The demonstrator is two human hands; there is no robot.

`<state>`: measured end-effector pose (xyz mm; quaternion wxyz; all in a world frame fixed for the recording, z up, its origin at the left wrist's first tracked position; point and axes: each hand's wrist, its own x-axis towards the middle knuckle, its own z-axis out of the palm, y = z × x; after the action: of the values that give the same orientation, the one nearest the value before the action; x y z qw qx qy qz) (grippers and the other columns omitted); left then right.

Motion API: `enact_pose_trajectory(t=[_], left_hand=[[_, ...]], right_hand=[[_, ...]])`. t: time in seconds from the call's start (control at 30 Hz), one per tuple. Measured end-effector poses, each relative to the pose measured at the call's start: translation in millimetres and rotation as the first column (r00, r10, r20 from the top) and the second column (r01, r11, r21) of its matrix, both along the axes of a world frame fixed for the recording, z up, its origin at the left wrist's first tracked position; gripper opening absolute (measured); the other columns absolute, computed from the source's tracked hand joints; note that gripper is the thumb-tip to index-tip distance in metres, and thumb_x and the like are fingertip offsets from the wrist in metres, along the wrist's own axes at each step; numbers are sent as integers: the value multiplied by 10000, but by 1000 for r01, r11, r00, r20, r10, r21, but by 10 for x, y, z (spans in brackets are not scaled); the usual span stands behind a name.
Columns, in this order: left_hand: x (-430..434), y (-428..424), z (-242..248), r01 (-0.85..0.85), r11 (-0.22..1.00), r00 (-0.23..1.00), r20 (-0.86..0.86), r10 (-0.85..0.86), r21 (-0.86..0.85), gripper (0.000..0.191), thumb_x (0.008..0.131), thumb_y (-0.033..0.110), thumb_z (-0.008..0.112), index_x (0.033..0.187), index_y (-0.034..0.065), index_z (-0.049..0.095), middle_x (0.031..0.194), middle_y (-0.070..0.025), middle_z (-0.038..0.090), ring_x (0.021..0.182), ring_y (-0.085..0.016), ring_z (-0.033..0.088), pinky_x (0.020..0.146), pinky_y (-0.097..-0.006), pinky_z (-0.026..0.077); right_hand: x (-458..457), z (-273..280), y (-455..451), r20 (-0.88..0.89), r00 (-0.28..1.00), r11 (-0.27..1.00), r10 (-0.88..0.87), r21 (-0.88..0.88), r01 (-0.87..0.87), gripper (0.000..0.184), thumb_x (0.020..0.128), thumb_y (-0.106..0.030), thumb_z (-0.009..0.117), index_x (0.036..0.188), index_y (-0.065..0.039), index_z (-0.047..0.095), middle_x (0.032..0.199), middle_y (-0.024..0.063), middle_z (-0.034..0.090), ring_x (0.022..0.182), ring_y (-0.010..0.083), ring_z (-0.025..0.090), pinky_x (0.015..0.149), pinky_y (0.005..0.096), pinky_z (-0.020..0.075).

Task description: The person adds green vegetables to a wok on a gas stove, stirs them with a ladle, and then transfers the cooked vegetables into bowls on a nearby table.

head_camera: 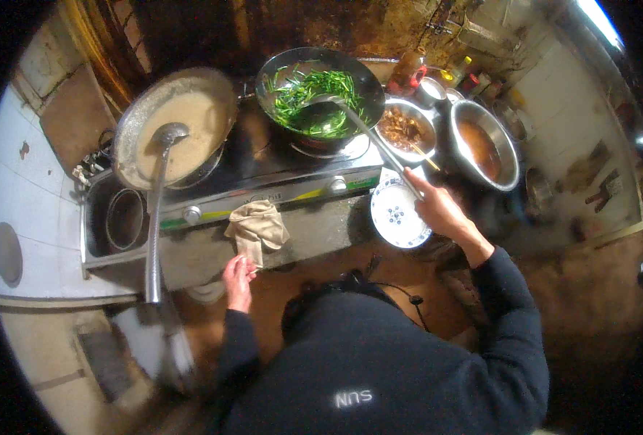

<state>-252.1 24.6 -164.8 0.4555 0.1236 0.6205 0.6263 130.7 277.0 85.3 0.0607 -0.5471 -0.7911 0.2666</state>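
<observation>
My right hand [438, 206] grips the metal handle of a cooking utensil [373, 136], whose head lies among chopped green vegetables [327, 89] in a dark wok [264, 70] on the right burner. Below that hand is a white plate [395, 215] with a blue pattern. My left hand [239, 277] is at the lower end of a beige cloth [259, 225] that lies at the counter's front edge; whether the fingers pinch it I cannot tell. At the left, a large pan [128, 130] of pale liquid holds a metal ladle [158, 217], its long handle reaching past the counter edge.
Right of the wok stand a bowl of brown food [405, 128] with chopsticks [427, 156] and a metal basin of reddish-brown liquid [511, 163]. Jars and bottles [457, 73] crowd behind. A sink [90, 239] is at the left. The gas stove's knobs [337, 185] face me.
</observation>
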Motion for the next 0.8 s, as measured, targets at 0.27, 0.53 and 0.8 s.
enact_pose_trajectory(t=[0.27,0.53,0.8], left_hand=[[37,147,42,43,999,999,12,-43,14,264,1008,201,605,1200,19,610,979,-67,670,786,-128,635,652,-260,528],[43,142,13,54,997,998,35,-52,-57,263,1019,209,587,1224,44,582,979,-71,666,791,-147,652,656,-269,532],[55,175,101,-18,997,1000,18,19,-70,274,1016,229,592,1220,47,585,969,-59,669,787,-130,645,655,-263,528]], right_hand=[[-390,-259,141,-346,932,993,112,12,-115,665,865,-15,505,1509,-153,408,1305,291,593,1213,400,593,1000,436,474],[-371,-316,242,-179,980,993,-86,59,98,719,860,-3,505,1536,-196,354,1260,331,590,1181,448,588,948,471,500],[-277,-219,132,13,993,984,115,139,-116,709,853,51,475,1514,-199,409,1222,298,623,1116,431,627,927,448,508]])
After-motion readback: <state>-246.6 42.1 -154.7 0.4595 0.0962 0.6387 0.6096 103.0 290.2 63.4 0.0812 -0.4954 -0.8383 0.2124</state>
